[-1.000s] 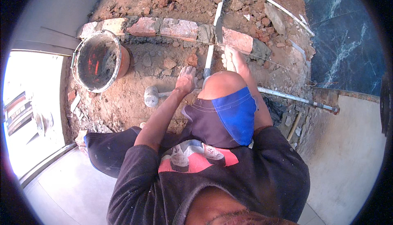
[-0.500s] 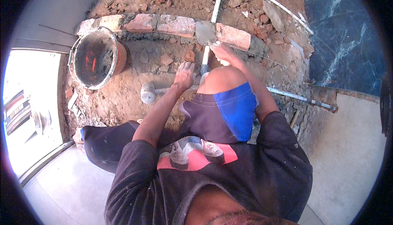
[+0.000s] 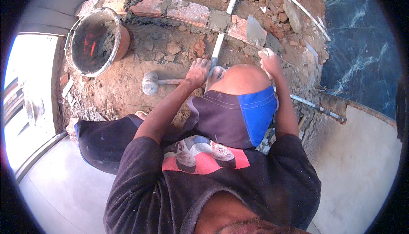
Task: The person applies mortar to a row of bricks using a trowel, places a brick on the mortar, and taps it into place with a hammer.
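The right hand [image 3: 269, 60] is closed around the handle of a brick trowel [image 3: 255, 30], whose mortar-grey blade lies flat over the end of a red brick [image 3: 239, 26] in the low brick course [image 3: 170, 9] running across the dug earth. The left hand [image 3: 197, 72] rests fingers-down and loosely spread on the soil, bracing the body just beside a white pipe [image 3: 221, 38] that crosses the course; it grips nothing, though the handle of a lump hammer [image 3: 150, 83] lies touching or nearly touching it (the contact is hard to tell). The step looks like bedding or striking off mortar at this brick. To do it well, I would keep the blade low and draw it along the brick's top in one even pass, spreading mortar to a level bed, taking care around the pipe gap, and checking against the thin string line [image 3: 187, 20] stretched along the course. A mortar bucket [image 3: 94, 40] stands well to the left for refills.
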Tool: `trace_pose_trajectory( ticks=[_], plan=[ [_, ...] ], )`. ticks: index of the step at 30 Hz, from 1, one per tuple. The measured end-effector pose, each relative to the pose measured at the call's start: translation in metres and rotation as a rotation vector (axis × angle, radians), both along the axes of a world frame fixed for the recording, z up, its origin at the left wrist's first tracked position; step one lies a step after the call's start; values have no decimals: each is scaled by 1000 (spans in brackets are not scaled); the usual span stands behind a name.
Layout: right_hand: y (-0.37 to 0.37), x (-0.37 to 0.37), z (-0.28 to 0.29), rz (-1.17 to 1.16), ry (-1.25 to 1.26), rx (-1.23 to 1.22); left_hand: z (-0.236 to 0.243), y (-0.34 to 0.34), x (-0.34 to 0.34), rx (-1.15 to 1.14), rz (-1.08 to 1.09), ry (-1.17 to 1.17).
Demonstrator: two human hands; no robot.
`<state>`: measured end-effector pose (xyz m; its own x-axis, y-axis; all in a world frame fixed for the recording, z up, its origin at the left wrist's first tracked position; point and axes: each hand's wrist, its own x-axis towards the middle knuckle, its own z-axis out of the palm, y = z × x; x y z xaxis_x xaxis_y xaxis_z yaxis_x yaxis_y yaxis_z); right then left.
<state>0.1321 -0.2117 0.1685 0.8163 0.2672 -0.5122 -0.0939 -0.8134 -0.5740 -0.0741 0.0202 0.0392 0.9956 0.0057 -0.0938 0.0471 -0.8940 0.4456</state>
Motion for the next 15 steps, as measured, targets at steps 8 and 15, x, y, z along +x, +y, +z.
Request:
trace_pose_trajectory(
  ticks=[8,15],
  plan=[
    [-22,-56,-37,13,-196,28,-16,-5,-1,230,-149,-24],
    [-19,-69,-59,31,-190,101,-19,-14,9,291,-154,-38]
  ],
)
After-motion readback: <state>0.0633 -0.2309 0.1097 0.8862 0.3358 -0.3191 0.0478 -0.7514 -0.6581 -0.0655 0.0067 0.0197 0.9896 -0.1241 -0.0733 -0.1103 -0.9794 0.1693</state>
